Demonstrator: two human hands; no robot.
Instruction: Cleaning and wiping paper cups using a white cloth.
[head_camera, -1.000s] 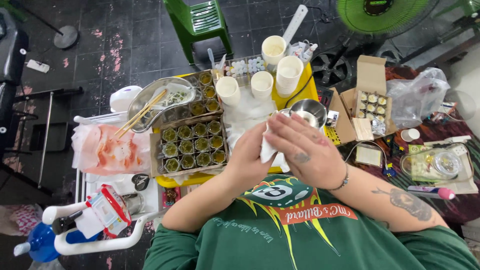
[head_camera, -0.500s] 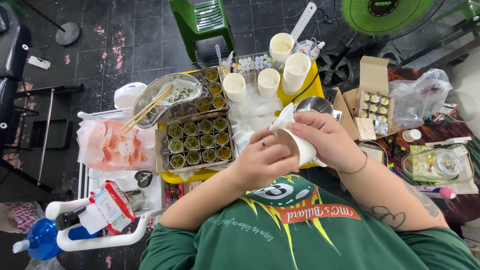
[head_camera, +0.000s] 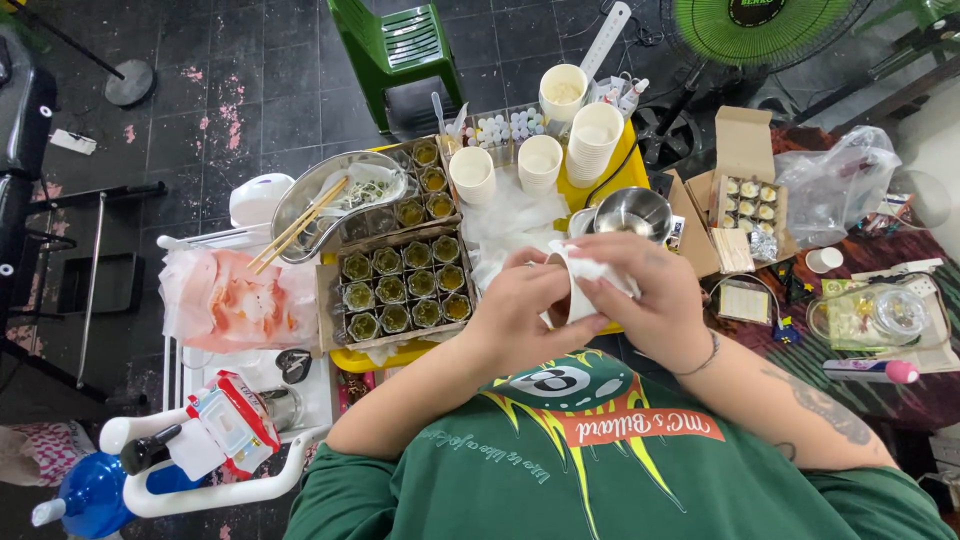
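In the head view, the left hand and the right hand are closed together around a white paper cup with a white tissue pinched over its rim, held just above the near edge of the yellow counter. The wiping looks partway done, since the tissue covers only part of the cup. Open room is tight: the tray of small green-filled jars lies close on the left, the steel bowl just beyond the hands, and stacked paper cups farther back.

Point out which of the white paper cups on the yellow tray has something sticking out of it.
The far cup, behind the tall stack of cups: a long white stick juts from it. The two cups nearer the hands hold nothing that shows.
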